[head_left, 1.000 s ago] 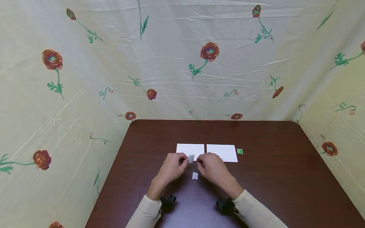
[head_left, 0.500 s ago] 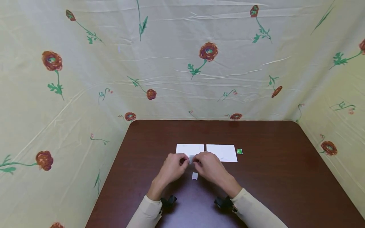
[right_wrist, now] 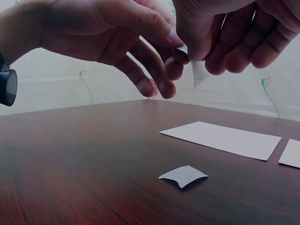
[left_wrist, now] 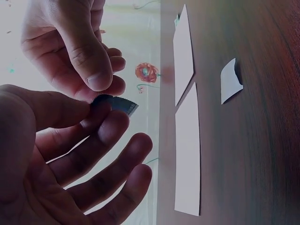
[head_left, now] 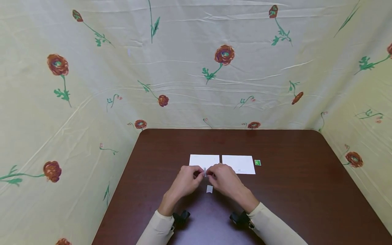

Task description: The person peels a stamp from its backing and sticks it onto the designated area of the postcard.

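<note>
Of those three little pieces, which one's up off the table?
The small piece pinched by the left hand and the right hand, in the air. The white scrap and green square both lie on the table.

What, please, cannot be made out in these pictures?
Pinched parts of the small piece: both wrist views, covered by left hand and right hand.
Design on the green square: head view, too small.
Mark on the right card: head view, too small.
That card's remainder: right wrist view, cut off by edge.
</note>
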{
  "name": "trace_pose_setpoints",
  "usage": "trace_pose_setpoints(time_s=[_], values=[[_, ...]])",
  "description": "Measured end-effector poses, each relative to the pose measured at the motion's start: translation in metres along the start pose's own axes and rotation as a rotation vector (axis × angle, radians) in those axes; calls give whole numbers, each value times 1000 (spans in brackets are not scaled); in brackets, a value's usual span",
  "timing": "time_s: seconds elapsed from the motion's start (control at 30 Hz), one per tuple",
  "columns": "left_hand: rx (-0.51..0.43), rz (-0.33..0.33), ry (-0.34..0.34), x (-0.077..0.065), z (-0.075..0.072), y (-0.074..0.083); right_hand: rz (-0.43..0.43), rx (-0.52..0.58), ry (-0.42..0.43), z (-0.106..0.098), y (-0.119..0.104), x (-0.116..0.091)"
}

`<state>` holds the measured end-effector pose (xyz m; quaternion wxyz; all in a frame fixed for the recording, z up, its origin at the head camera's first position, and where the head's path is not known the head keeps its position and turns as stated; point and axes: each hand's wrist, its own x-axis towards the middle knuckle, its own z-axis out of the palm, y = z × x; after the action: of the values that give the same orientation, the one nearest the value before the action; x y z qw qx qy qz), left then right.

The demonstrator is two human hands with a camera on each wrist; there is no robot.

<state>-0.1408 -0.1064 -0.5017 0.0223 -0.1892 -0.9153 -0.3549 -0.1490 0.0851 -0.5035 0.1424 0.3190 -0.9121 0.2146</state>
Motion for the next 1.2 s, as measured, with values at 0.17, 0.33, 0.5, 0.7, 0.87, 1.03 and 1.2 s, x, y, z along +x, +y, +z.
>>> trace_pose_setpoints(time_s=[0.17,0.33,0.5,0.7,0.87,1.03,1.2], values=[[-24,-7,-12,-1,1,0,1,-10,-8,0,0,-1],[-30,-7,-15,-2,1,1,-1,-6,-7,0,0,-2],[-23,-10,-10,-2,1,1,-3,-3,-2,1,1,-2],[-16,-12,5,-3,2,1,-5,-3,8,2,2,-3],[-13,-28,21,-3,2,0,0,-2,24,1,3,-4],[-30,-46,44,-2,1,-1,13,16,41,0,4,-3],[-19,-75,87,-2,2,-3,20,23,52,-1,5,-3]])
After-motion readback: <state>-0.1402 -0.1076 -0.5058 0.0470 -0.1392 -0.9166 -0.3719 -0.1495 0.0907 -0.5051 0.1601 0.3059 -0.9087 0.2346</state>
